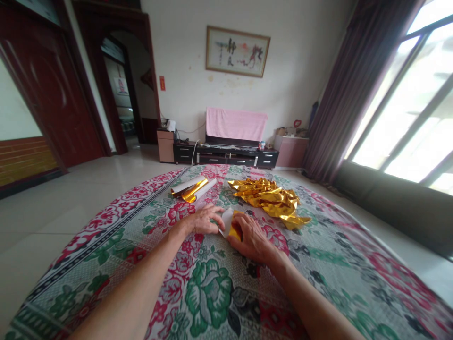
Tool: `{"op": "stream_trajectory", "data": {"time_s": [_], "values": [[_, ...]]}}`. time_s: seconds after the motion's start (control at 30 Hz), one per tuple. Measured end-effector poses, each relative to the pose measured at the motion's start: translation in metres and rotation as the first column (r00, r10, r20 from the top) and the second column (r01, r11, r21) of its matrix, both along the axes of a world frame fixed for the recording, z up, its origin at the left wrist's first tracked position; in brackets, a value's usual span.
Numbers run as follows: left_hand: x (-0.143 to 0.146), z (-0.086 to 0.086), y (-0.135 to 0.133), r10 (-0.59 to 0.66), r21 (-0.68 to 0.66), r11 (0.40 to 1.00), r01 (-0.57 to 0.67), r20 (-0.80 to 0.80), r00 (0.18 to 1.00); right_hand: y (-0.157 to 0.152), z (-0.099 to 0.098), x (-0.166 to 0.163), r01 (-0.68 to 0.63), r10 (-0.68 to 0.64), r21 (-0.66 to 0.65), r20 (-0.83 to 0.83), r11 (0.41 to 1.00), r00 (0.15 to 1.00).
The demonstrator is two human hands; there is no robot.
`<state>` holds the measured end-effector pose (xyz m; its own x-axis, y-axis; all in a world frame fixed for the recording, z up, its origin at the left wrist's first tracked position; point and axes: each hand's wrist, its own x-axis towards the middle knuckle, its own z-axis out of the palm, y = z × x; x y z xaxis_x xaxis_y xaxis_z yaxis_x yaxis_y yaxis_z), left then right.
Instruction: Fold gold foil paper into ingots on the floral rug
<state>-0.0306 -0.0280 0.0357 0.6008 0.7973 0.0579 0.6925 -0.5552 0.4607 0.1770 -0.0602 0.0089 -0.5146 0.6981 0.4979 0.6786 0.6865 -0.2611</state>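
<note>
Both of my hands rest on a floral cloth (212, 288) spread over a round surface. Between them lies a small sheet of gold foil paper (230, 225), white on one side and gold on the other. My left hand (204, 220) presses its fingers on the sheet's left edge. My right hand (250, 238) curls its fingers over the sheet's gold part and pinches it. A heap of folded gold foil pieces (269, 198) lies just beyond my right hand. A few rolled gold foil sheets (194, 188) lie beyond my left hand.
A low black TV cabinet (226, 156) with a pink cloth (236, 123) over it stands against the far wall. Dark wooden doors (53, 89) are at left, a curtain (348, 89) and a large window (417, 104) at right. Tiled floor (53, 212) surrounds the cloth.
</note>
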Motion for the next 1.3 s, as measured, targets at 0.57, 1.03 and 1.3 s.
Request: {"op": "stream_trajectory", "data": {"time_s": [0.57,1.03,1.3], "values": [[-0.001,0.012,-0.006,-0.069,-0.098,0.994,0.057,-0.118,0.991,0.0,0.0,0.0,0.012,-0.012,-0.016,-0.003,1.0,1.0],[0.005,0.003,-0.003,0.033,-0.038,0.999,-0.036,-0.075,0.997,0.0,-0.001,0.0,0.011,-0.011,-0.01,-0.002,1.0,1.0],[0.01,-0.006,-0.003,0.143,0.026,0.989,-0.142,-0.003,0.99,0.0,-0.001,0.0,0.015,-0.015,0.002,-0.006,1.0,1.0]]}}
